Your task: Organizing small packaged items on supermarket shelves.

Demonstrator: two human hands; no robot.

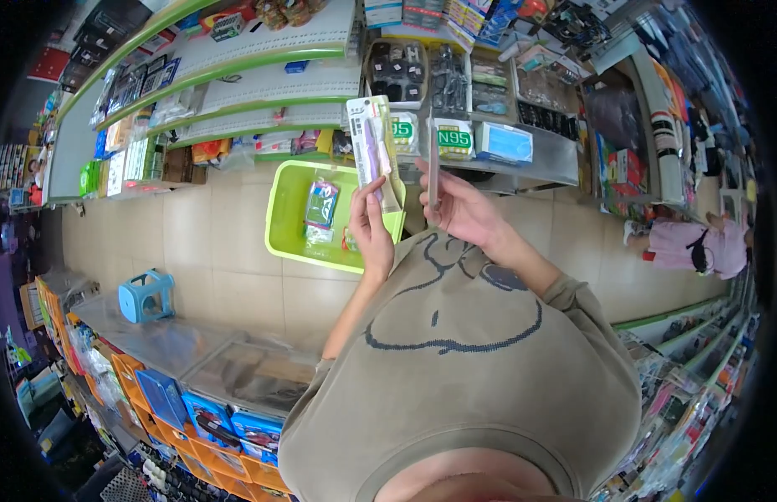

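Observation:
My left hand (371,235) grips the lower end of a carded blister pack (368,145), held upright before me. Inside the clear plastic is a slim purple article whose kind I cannot tell; the card bears writing. A thin flat slab, perhaps a phone (433,169), is in my right hand (467,210), seen almost edge-on so that its face is hidden. Partly behind my left hand is a lime-green plastic basket (281,216). In it lie a blue-edged packet (322,204) and a small red and green item (349,240), partly covered by my fingers.
White shelves with green edges (269,100) run along the far left. Ahead, a counter carries bagged masks (455,139), a blue-and-white box (505,143) and trays of goods (398,66). A blue plastic stool (146,296) stands left. A person in pink (696,245) is far right.

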